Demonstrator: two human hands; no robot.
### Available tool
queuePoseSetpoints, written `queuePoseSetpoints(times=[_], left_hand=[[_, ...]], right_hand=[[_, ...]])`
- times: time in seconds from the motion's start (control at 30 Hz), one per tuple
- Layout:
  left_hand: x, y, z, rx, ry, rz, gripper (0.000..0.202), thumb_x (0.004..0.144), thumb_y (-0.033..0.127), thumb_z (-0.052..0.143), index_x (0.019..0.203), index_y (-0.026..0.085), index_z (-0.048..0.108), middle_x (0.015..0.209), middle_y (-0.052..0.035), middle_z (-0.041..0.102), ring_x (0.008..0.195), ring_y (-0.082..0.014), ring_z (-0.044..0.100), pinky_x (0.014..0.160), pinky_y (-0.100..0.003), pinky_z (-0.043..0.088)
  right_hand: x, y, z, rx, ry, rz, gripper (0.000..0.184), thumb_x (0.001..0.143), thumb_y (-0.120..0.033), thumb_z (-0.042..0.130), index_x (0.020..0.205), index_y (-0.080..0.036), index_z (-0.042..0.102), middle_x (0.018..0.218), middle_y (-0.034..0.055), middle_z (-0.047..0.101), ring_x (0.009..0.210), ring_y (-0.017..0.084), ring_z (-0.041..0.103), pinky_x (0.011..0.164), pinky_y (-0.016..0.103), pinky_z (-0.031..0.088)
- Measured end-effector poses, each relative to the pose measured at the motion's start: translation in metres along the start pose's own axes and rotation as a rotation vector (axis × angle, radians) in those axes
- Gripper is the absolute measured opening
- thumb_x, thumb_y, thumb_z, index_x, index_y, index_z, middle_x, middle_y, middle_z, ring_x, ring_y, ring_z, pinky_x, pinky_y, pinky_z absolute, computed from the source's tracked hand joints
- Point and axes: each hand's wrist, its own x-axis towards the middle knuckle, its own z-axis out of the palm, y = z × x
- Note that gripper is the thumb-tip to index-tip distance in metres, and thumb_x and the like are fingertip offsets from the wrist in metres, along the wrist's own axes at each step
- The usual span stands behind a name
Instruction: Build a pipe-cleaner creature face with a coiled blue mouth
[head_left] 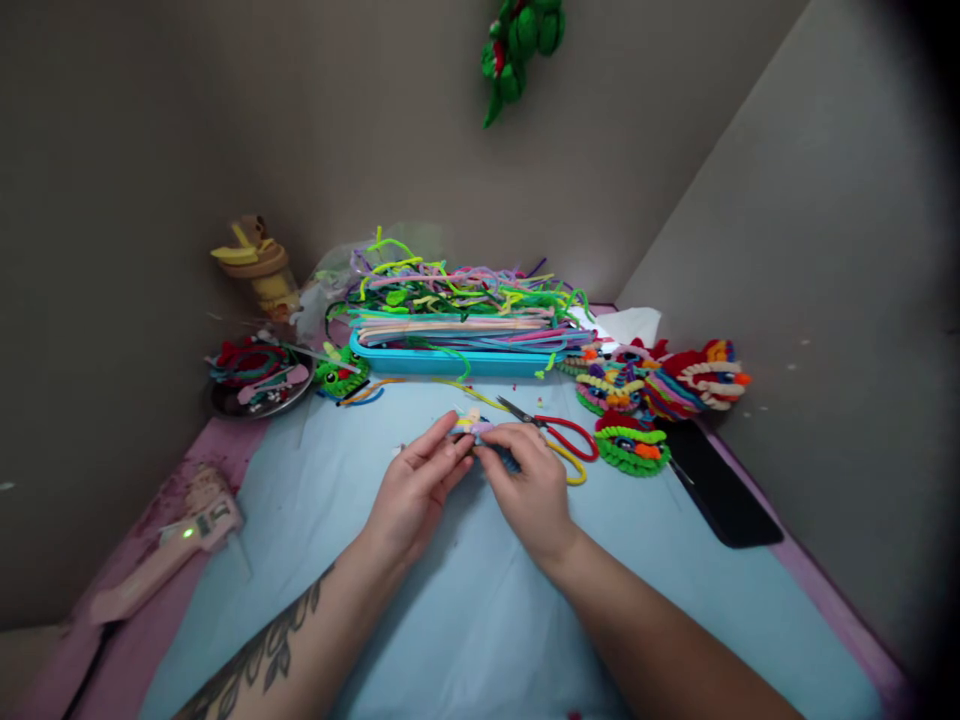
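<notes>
Over the middle of the table, both hands meet around a small fuzzy pipe-cleaner piece (481, 427) in pale yellow, lavender and blue. My left hand (416, 485) holds its left side between thumb and fingers. Bent fingers of my right hand (531, 488) pinch it from the right. Much of the piece is hidden by the fingers. Just behind my right hand lie scissors (571, 437) with one red and one yellow handle, touching or nearly touching the knuckles. A yellow pipe cleaner (480, 396) rests beyond the hands.
A blue tray (457, 363) heaped with pipe cleaners stands at the back. Finished pipe-cleaner birds (634, 447) and a black phone (724, 490) lie right. On the left are a glue gun (176, 550) with a lit green light, a metal bowl (225, 405) and a tumbler (262, 270).
</notes>
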Motion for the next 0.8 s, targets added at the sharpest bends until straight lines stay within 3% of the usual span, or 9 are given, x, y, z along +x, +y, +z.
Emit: queuePoseSetpoints(times=[0.2,0.37,0.57,0.8], left_hand=[[-0.0018,-0.0029,-0.0014,0.167,-0.036,0.074,0.048,0.073,0.021,0.073,0.120,0.023,0.062,0.121,-0.0085,0.064,0.115,-0.0246,0.057,0.102,-0.038,0.041],[-0.0041,-0.0039,0.0021,0.286,-0.044,0.139,0.049,0.068,0.017,0.076,0.115,0.021,0.065,0.128,-0.0084,0.060,0.120,-0.0262,0.053,0.105,-0.036,0.037],[-0.0047,-0.0019,0.0033,0.173,-0.031,0.116,0.050,0.068,0.010,0.074,0.115,0.023,0.065,0.130,-0.0075,0.058,0.120,-0.0265,0.053,0.103,-0.037,0.039],[-0.0041,0.0045,0.0024,-0.001,-0.021,-0.015,0.052,0.069,0.005,0.066,0.118,0.020,0.062,0.132,-0.0107,0.056,0.119,-0.0279,0.054,0.099,-0.038,0.044]], right_hand=[[0.0004,0.0025,-0.0003,-0.020,0.018,-0.016,0.012,0.082,-0.012,0.059,0.087,-0.022,0.063,0.086,0.0028,0.066,0.084,0.018,0.061,0.078,0.034,0.049],[0.0001,0.0030,-0.0001,-0.032,0.011,0.004,0.013,0.082,-0.012,0.057,0.087,-0.022,0.063,0.086,0.0028,0.066,0.084,0.018,0.061,0.077,0.035,0.050],[-0.0010,0.0028,-0.0005,-0.024,0.017,0.038,0.012,0.082,-0.015,0.058,0.090,-0.024,0.063,0.089,0.0045,0.064,0.086,0.019,0.061,0.077,0.036,0.052],[0.0002,0.0024,0.0001,-0.030,0.032,0.049,0.012,0.083,-0.015,0.057,0.089,-0.023,0.064,0.088,0.0046,0.064,0.087,0.019,0.061,0.078,0.036,0.051]])
